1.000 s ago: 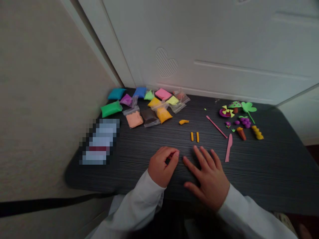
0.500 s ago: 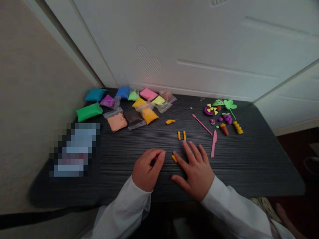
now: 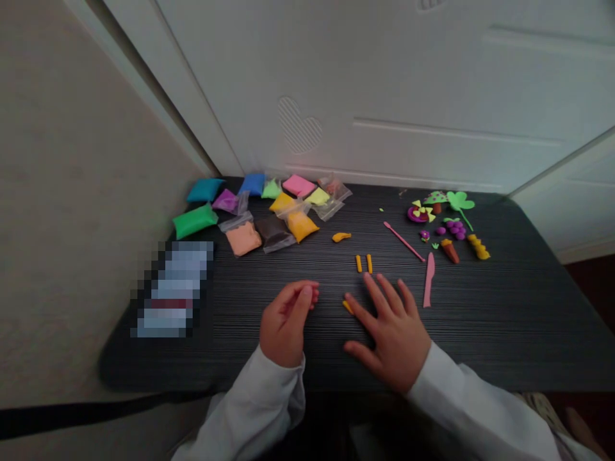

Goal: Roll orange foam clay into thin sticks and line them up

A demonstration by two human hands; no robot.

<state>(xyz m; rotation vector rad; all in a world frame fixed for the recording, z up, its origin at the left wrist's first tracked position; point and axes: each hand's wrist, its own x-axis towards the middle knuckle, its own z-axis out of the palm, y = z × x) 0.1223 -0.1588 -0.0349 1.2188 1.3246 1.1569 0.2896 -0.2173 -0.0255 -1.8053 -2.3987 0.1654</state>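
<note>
On the dark table my right hand [image 3: 396, 330] lies with its fingers spread. Its index fingertip touches a short orange-yellow clay roll [image 3: 348, 307] and partly covers it. To the left, my left hand [image 3: 287, 323] is closed, thumb against the curled fingers; whatever may be inside is hidden. Beyond my right fingertips, two similar clay sticks stand side by side, a left stick [image 3: 359, 264] and a right stick [image 3: 369, 264]. A small curved lump of orange-yellow clay [image 3: 341, 237] rests farther back.
Colourful clay packets, including an orange-yellow one [image 3: 302, 226] and a green one [image 3: 195, 221], line the back left. A pink plastic knife [image 3: 429, 280] and a thin pink tool [image 3: 404, 241] lie right, beside clay figures like purple grapes [image 3: 455, 230]. A blurred-out rectangle [image 3: 175, 291] is at left.
The whole view has shifted, so the table appears farther right. My left hand's fingers have curled in more, closing the gap by the thumb. My right index finger stays on the clay roll.
</note>
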